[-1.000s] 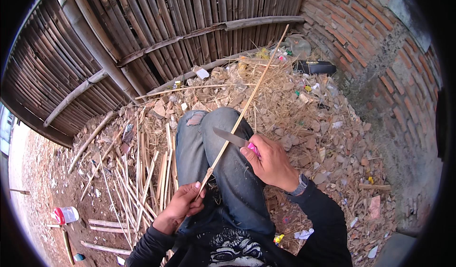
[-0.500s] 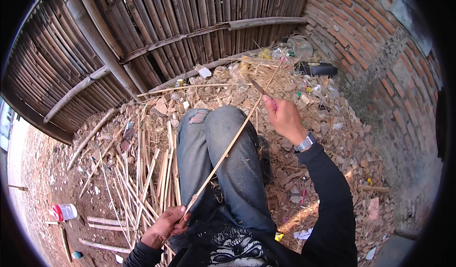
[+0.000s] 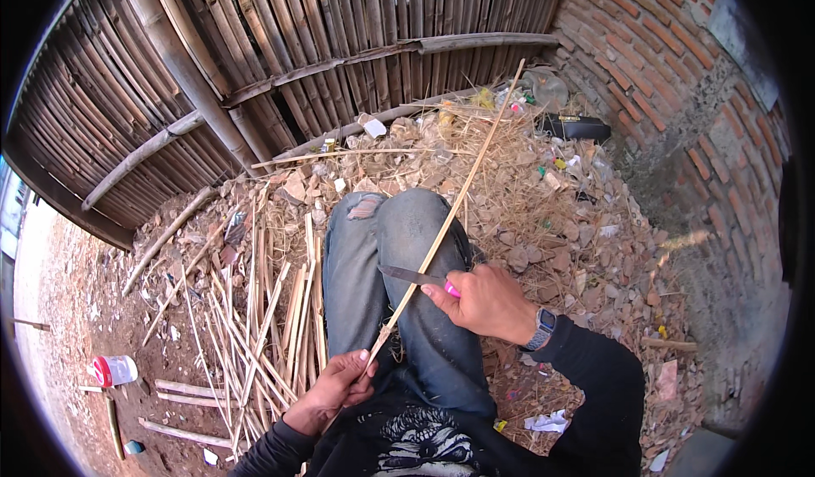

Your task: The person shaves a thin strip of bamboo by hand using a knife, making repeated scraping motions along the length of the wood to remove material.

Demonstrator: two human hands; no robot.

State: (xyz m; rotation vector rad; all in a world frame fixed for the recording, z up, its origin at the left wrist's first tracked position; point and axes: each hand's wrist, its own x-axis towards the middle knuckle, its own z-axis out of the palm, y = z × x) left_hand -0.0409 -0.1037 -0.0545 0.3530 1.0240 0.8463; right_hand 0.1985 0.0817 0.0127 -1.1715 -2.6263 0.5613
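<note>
Head view: the left hand [image 3: 344, 381], fingers curled closed, grips a slender bamboo strip [image 3: 465, 190] close to its near end, so that most of the strip extends from this hand toward the far right, passing over the right leg of the blue jeans [image 3: 352, 252]. The right hand [image 3: 497, 303], closed around the pink handle of a knife [image 3: 401, 272], lies just to the right of the strip, with the blade crossing it leftward; further split bamboo pieces [image 3: 297, 316] lie on the ground at left.
</note>
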